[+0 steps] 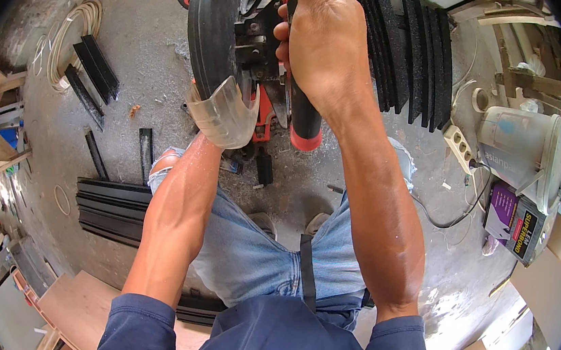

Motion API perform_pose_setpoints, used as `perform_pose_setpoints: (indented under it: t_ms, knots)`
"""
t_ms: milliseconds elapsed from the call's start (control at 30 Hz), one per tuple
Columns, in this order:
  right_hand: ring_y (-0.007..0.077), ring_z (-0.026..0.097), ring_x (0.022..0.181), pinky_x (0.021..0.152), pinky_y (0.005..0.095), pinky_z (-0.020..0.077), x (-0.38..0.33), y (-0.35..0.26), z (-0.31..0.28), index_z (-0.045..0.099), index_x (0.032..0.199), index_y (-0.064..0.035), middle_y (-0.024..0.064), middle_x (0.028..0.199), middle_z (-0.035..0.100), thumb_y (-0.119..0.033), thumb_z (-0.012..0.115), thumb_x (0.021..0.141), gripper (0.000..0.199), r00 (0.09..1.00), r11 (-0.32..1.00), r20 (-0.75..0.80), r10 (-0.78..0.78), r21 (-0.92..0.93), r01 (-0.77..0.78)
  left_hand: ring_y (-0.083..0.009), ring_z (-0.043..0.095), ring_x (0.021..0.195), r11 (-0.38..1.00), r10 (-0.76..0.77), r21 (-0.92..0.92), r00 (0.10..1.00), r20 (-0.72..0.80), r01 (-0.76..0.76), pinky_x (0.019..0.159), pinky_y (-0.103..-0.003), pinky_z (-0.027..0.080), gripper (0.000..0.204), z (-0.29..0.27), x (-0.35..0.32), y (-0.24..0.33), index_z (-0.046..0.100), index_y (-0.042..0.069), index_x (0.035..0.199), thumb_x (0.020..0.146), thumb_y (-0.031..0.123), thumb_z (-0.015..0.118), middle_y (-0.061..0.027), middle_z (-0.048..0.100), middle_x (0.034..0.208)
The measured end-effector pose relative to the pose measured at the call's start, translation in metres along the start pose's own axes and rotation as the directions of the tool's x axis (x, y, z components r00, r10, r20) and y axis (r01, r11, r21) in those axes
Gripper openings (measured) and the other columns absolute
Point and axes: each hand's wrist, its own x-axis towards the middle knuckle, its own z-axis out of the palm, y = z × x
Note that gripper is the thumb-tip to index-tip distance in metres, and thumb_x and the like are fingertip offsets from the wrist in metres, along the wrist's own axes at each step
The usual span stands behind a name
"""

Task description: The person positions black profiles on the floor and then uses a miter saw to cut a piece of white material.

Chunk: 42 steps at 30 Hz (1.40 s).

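A red-and-black power saw (pixel 253 32) stands at twelve o'clock, its black disc-shaped part (pixel 211 31) seen nearly edge-on with the long axis running roughly from twelve to six o'clock. The right hand (pixel 329 36) is closed around the saw's handle (pixel 304 109), whose red-ringed end points between five and six o'clock, while the left hand is hidden behind the clear guard (pixel 222 115), so its grip cannot be told. Long black strips (pixel 429 61) lie between one and two o'clock, beside the saw.
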Motion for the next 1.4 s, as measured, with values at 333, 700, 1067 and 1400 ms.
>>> perform_pose_setpoints:
  t_ms: [333,700,1067,1400]
  knots:
    - [0.0306,0.057,0.057,0.06,0.0486,0.042,0.002,-0.016,-0.003,0.055,0.066,0.01,0.0213,0.054,0.052,-0.066,0.029,0.103,0.088,0.999,0.977,0.027,-0.036,-0.21,0.041,-0.0388,0.062,0.11,0.999,0.041,0.003,0.999,-0.001,-0.041,0.093,-0.051,0.051,0.057,0.002,0.001,0.001,0.07,0.001,0.096,0.104,0.044,0.033,-0.0199,0.066,0.107]
    - [0.0322,0.058,0.057,0.06,0.0489,0.0421,0.003,-0.013,-0.003,0.056,0.067,0.011,0.0229,0.055,0.052,-0.067,0.028,0.102,0.09,0.999,0.978,0.013,-0.03,-0.208,0.032,-0.0388,0.062,0.11,1.0,0.025,0.019,1.0,0.004,-0.025,0.093,-0.051,0.051,0.058,-0.007,-0.007,-0.01,0.07,0.001,0.098,0.105,0.044,0.032,-0.0201,0.067,0.108]
    - [0.0136,0.06,0.055,0.053,0.0297,0.0502,-0.005,-0.007,0.003,0.064,0.083,0.0011,0.0061,0.066,0.061,-0.08,0.047,0.089,0.084,0.995,0.996,-0.042,0.092,-0.004,-0.092,-0.0388,0.062,0.111,1.0,0.006,0.011,1.0,-0.005,-0.006,0.094,-0.051,0.051,0.059,-0.002,-0.006,-0.01,0.07,0.001,0.101,0.105,0.045,0.031,-0.0203,0.067,0.109]
    - [0.0177,0.065,0.057,0.056,0.0318,0.0536,-0.002,-0.016,0.005,0.07,0.091,0.0021,0.0102,0.069,0.067,-0.063,0.051,0.094,0.068,0.99,0.998,-0.127,0.062,0.008,-0.062,-0.0388,0.063,0.112,1.0,-0.018,0.016,0.998,-0.055,0.019,0.094,-0.051,0.051,0.06,0.01,0.001,-0.018,0.07,0.001,0.103,0.105,0.046,0.031,-0.0204,0.067,0.11]
